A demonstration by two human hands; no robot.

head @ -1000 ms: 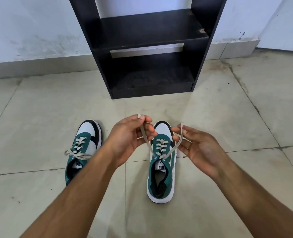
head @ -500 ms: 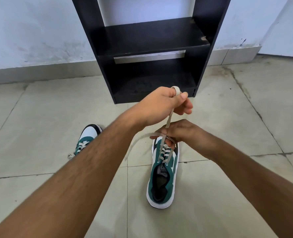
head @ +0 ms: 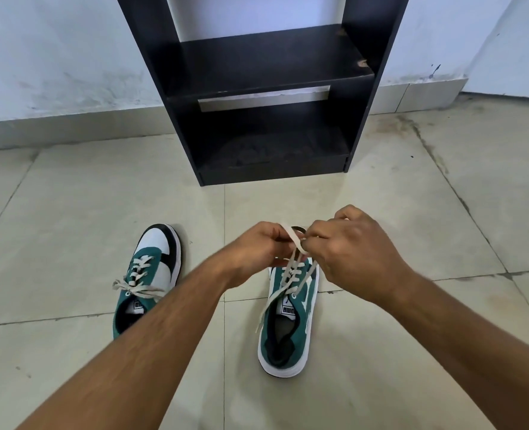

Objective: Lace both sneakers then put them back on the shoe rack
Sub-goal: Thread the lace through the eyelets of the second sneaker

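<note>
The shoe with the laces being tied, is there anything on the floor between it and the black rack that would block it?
Nothing visible does. The sneaker sits on bare floor tiles straight in front of the shoe rack, and both visible shelves look empty. The other sneaker lies off to the left, clear of that path. Both hands, left hand and right hand, hold its lace.

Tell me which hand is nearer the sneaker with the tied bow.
Left. The left hand works just right of the tied sneaker; the right hand is farther right, over the other sneaker, both pinching its lace.
</note>
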